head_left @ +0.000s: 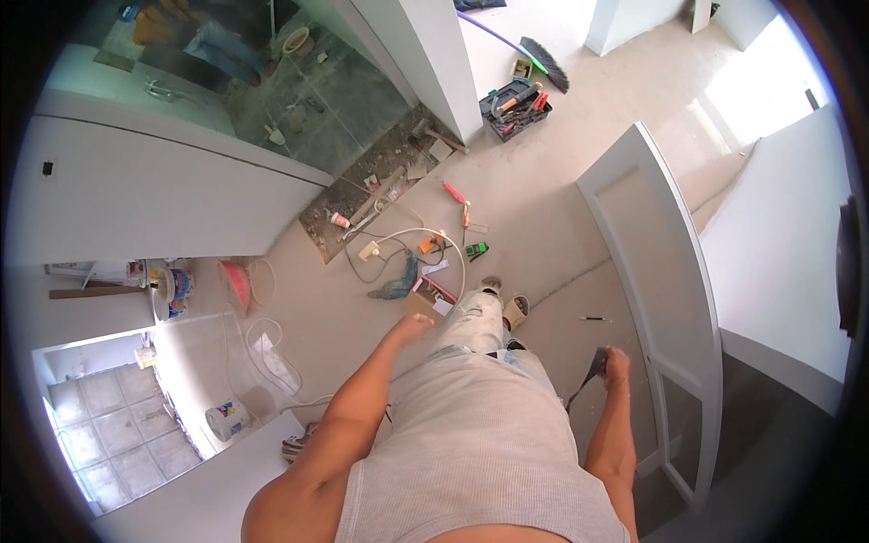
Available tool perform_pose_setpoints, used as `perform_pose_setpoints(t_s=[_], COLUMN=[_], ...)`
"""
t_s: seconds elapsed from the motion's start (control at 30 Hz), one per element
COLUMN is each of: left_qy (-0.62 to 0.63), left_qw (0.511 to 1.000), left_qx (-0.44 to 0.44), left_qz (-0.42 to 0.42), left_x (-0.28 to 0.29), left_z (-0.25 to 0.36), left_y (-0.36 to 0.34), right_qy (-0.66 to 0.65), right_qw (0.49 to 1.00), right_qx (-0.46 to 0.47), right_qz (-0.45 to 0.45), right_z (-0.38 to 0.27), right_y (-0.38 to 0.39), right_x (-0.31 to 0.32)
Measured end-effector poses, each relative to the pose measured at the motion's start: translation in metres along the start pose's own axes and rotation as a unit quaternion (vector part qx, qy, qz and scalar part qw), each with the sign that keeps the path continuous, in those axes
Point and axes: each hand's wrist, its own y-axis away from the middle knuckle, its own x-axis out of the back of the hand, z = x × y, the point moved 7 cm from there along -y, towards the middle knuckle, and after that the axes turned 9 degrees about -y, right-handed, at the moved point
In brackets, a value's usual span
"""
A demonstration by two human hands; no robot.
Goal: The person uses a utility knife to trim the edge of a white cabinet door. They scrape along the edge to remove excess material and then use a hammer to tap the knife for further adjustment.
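Note:
My left hand (416, 328) is held out over the floor beside my left knee, its fingers curled closed. Whatever may be inside those fingers is too small to make out. On the other side, my right hand (616, 365) grips a dark strap (597, 364), which hangs down toward my hip. Just beyond my left hand lie a cardboard box (422, 302) and a teal power drill (400, 281). Farther out on the floor are an orange tool (432, 242), a green and black device (476, 249) and a red-handled tool (453, 192).
A white door (652, 262) stands to the right, with a pen (595, 318) near it. Ahead are a full toolbox (516, 110) and a broom (545, 65). Cords and a power socket (369, 251) cross the floor. Buckets (226, 421) and a pink basin (234, 286) stand left.

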Motion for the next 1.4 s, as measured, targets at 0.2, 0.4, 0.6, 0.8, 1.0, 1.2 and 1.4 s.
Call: perform_pose_setpoints(t_s=[0.2, 0.4, 0.6, 0.8, 1.0, 1.2, 1.4], left_qy=[-0.004, -0.084, 0.0, 0.054, -0.006, -0.053, -0.046], left_qw=[0.995, 0.993, 0.999, 0.997, 1.0, 0.996, 0.996], left_qx=[0.093, 0.036, -0.009, -0.043, -0.017, 0.052, 0.081], left_qz=[-0.041, -0.071, -0.036, 0.022, 0.012, -0.039, 0.015], left_x=[-0.014, 0.003, 0.066, 0.145, 0.162, 0.13, 0.099], left_z=[0.004, 0.05, 0.17, 0.294, 0.345, 0.311, 0.315], left_y=[-0.003, -0.056, -0.097, -0.123, -0.13, -0.139, -0.139], right_qy=[0.092, 0.504, 0.095, 0.005, 0.279, 0.413, 0.516], right_qw=[0.993, 0.774, 0.994, 0.995, 0.928, 0.875, 0.812], right_qx=[-0.046, 0.353, -0.026, 0.074, 0.202, 0.072, -0.024], right_qz=[-0.06, -0.149, -0.057, -0.062, -0.142, -0.241, -0.273], right_z=[0.079, 0.06, -0.066, -0.24, -0.264, -0.239, -0.247], right_y=[0.0, -0.025, -0.044, -0.037, -0.048, -0.06, -0.08], right_x=[-0.016, -0.044, -0.063, -0.142, -0.209, -0.246, -0.257])
